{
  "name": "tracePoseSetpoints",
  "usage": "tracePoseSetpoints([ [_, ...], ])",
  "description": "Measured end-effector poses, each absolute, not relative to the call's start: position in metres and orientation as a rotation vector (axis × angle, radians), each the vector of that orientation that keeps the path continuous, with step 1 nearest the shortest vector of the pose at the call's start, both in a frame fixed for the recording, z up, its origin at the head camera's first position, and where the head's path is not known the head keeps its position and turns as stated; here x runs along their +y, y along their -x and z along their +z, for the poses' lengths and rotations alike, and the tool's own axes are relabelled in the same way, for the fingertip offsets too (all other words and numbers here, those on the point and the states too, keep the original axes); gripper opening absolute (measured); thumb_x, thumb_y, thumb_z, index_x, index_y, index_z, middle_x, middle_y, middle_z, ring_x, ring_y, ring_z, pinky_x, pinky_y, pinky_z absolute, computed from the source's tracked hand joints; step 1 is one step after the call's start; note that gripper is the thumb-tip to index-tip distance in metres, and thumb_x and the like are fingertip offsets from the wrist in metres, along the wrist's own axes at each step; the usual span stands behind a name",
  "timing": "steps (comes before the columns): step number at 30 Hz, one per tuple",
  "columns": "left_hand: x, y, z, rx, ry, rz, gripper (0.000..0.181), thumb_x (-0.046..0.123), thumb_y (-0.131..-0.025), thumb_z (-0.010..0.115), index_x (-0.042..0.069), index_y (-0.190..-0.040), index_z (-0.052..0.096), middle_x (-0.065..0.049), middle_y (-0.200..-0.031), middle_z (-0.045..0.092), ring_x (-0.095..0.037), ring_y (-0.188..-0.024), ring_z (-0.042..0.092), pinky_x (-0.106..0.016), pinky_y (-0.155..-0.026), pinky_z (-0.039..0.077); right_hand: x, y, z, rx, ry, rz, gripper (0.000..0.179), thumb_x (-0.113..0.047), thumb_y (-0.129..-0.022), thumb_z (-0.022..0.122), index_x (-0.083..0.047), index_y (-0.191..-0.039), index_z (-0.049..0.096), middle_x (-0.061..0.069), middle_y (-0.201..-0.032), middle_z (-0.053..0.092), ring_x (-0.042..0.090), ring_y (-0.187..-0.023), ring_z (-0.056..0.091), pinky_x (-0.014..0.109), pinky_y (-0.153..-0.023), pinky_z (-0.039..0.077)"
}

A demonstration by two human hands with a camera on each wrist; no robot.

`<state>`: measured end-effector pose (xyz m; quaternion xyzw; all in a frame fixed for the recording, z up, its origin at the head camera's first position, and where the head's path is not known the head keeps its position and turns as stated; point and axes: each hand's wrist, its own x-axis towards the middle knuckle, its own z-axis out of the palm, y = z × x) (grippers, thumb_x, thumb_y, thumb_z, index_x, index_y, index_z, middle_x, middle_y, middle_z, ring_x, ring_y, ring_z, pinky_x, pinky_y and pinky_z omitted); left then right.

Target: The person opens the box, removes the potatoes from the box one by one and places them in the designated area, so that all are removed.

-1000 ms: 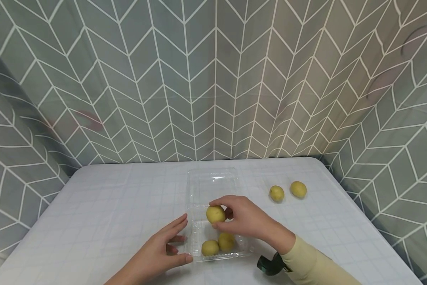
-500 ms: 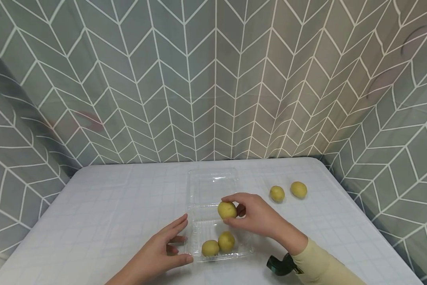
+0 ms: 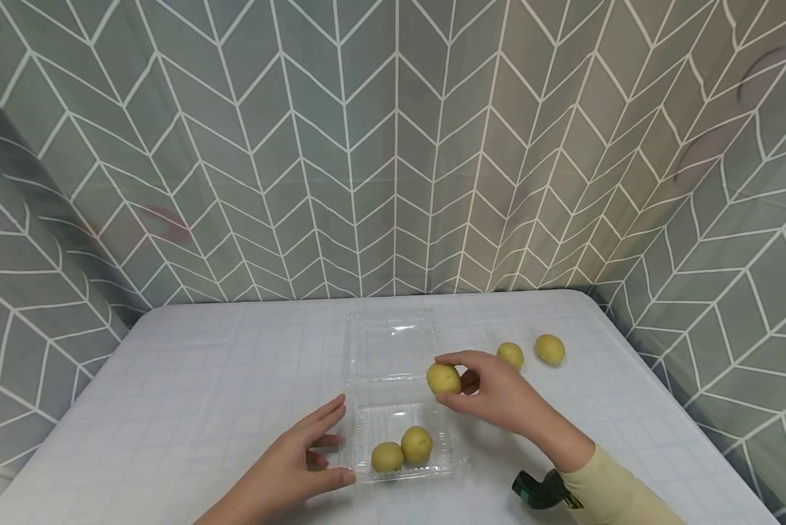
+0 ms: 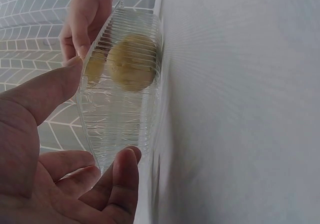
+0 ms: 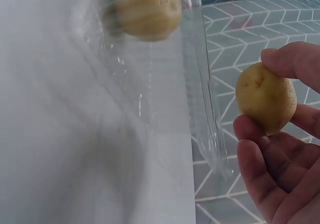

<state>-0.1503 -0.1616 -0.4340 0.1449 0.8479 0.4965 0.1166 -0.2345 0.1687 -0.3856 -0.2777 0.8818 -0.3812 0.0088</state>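
My right hand (image 3: 501, 390) pinches a yellow potato (image 3: 443, 379) between thumb and fingertips, held above the right rim of a clear plastic clamshell box (image 3: 380, 423). The right wrist view shows this potato (image 5: 266, 98) raised beside the box wall. Inside the box, near its front edge, lie a left potato (image 3: 387, 457) and a right potato (image 3: 417, 444), side by side. At the box's left side is my left hand (image 3: 301, 452), its fingers spread and thumb at the near corner. In the left wrist view the left thumb (image 4: 60, 87) touches the rim.
The box's clear lid (image 3: 391, 343) lies folded back behind it. Two more potatoes, a smaller one (image 3: 511, 354) partly behind the right hand and a larger one (image 3: 550, 350), rest at the back right of the white-covered table (image 3: 203, 379). A patterned curtain (image 3: 393, 146) surrounds the table.
My right hand has moved right and slightly back with the potato, from over the box's middle to its right rim. The left hand has stayed in place.
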Motion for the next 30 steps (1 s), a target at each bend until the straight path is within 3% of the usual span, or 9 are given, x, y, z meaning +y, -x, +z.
tracePoseSetpoints([
  [16, -0.162, 0.150, -0.434, 2.491, -0.431, 1.447, 0.091, 0.041, -0.080, 0.082, 0.010, -0.153, 0.037, 0.003, -0.161, 0.026, -0.016, -0.118, 0.059, -0.025, -0.082, 0.054, 0.198, 0.233, -0.394, 2.855, 0.717, -1.210, 0.050, -0.036, -0.080, 0.084, -0.016, -0.123, 0.068, -0.006, -0.098, 0.064, 0.006, -0.078, 0.064, 0.026, -0.069, 0.055],
  [30, -0.162, 0.150, -0.433, 2.478, -0.405, 1.452, 0.091, 0.040, -0.080, 0.083, 0.011, -0.153, 0.037, 0.002, -0.161, 0.025, -0.020, -0.119, 0.058, -0.025, -0.083, 0.054, 0.220, 0.228, -0.405, 2.884, 0.590, -1.194, 0.048, -0.032, -0.080, 0.084, -0.015, -0.121, 0.069, -0.006, -0.100, 0.068, 0.007, -0.076, 0.064, 0.025, -0.068, 0.053],
])
